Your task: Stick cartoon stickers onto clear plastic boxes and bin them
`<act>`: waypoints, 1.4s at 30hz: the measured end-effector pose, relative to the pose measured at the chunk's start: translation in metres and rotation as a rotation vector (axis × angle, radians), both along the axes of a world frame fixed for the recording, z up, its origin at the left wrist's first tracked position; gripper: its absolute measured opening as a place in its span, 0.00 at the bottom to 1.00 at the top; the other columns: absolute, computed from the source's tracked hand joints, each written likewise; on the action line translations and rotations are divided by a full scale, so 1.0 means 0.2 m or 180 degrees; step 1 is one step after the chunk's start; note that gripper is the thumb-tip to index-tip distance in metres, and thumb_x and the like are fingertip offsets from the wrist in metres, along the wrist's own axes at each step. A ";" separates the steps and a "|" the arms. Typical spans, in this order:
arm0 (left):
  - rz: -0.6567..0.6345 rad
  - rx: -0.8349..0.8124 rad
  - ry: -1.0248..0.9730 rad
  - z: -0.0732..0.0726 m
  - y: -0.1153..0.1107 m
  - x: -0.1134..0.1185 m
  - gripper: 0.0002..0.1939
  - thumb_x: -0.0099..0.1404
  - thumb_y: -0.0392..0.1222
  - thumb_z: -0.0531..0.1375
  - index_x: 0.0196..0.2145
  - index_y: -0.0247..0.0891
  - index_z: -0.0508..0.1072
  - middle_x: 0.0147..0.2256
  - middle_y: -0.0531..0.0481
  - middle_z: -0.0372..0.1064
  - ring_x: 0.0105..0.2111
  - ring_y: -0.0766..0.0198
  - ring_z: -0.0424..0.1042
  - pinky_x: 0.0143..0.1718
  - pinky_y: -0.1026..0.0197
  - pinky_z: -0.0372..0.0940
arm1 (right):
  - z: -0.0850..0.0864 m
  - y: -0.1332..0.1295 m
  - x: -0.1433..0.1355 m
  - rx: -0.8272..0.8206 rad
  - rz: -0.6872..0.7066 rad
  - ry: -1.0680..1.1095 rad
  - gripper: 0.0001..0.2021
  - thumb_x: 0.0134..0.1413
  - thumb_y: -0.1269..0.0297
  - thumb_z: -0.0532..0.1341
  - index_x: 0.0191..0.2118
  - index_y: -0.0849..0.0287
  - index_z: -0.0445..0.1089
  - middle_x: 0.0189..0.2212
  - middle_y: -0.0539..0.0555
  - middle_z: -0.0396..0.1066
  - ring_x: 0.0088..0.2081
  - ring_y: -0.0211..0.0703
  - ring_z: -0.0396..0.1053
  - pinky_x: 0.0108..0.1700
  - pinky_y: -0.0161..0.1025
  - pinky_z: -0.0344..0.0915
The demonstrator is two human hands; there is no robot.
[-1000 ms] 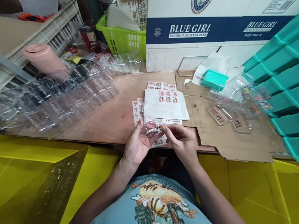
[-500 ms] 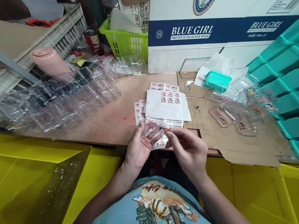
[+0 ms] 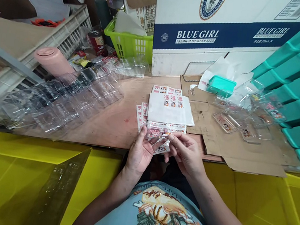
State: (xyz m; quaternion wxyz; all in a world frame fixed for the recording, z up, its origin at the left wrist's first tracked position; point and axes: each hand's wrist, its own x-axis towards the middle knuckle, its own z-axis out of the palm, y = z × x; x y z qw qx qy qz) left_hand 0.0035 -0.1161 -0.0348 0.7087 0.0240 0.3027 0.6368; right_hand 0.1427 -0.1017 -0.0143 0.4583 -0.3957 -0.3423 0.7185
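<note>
One clear box, bearing pink lettering and a small figure, is held by two hands above the desk. The left hand grips its left end between thumb and fingers; the right hand pinches its right end. One green box and one pink bottle lie beyond.

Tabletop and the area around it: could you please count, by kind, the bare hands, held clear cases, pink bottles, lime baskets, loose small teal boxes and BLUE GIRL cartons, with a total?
Bare hands (left hand, right hand): 2
Held clear case: 1
Pink bottle: 1
Lime basket: 1
Loose small teal box: 1
BLUE GIRL carton: 1
Total: 7
</note>
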 end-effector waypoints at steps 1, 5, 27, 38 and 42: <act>-0.0011 0.0025 -0.0002 0.00 0.00 0.00 0.13 0.69 0.48 0.58 0.43 0.38 0.76 0.43 0.47 0.79 0.44 0.59 0.78 0.52 0.50 0.71 | 0.00 0.00 0.00 -0.0005 -0.0016 -0.0015 0.11 0.52 0.58 0.70 0.32 0.60 0.72 0.12 0.39 0.57 0.12 0.26 0.47 0.18 0.34 0.69; -0.0026 0.0015 0.0023 0.00 0.00 0.00 0.12 0.68 0.49 0.59 0.42 0.40 0.76 0.43 0.48 0.79 0.45 0.58 0.78 0.54 0.49 0.69 | -0.02 0.00 0.01 -0.0027 -0.0038 -0.0078 0.11 0.52 0.57 0.70 0.32 0.59 0.72 0.13 0.40 0.58 0.13 0.27 0.48 0.18 0.34 0.69; -0.0047 0.0049 0.0022 -0.02 0.01 -0.01 0.12 0.68 0.49 0.60 0.42 0.40 0.77 0.45 0.48 0.78 0.47 0.58 0.77 0.54 0.49 0.69 | -0.03 0.01 0.00 0.0041 -0.0160 -0.0309 0.11 0.50 0.58 0.71 0.32 0.60 0.73 0.13 0.41 0.59 0.13 0.30 0.59 0.18 0.32 0.67; 0.0061 0.0206 0.0231 -0.01 -0.01 0.02 0.15 0.63 0.51 0.64 0.43 0.40 0.77 0.45 0.47 0.79 0.47 0.55 0.77 0.53 0.47 0.69 | 0.04 -0.01 -0.01 0.0426 -0.0217 -0.1116 0.15 0.57 0.52 0.65 0.32 0.62 0.73 0.12 0.44 0.61 0.14 0.31 0.61 0.16 0.28 0.52; 0.0275 0.0202 0.0586 0.00 -0.02 0.04 0.08 0.63 0.42 0.65 0.39 0.39 0.79 0.43 0.47 0.79 0.44 0.58 0.78 0.49 0.52 0.72 | 0.04 -0.01 -0.01 0.0595 -0.0158 -0.1283 0.17 0.61 0.52 0.61 0.31 0.61 0.72 0.13 0.45 0.62 0.14 0.30 0.57 0.17 0.30 0.52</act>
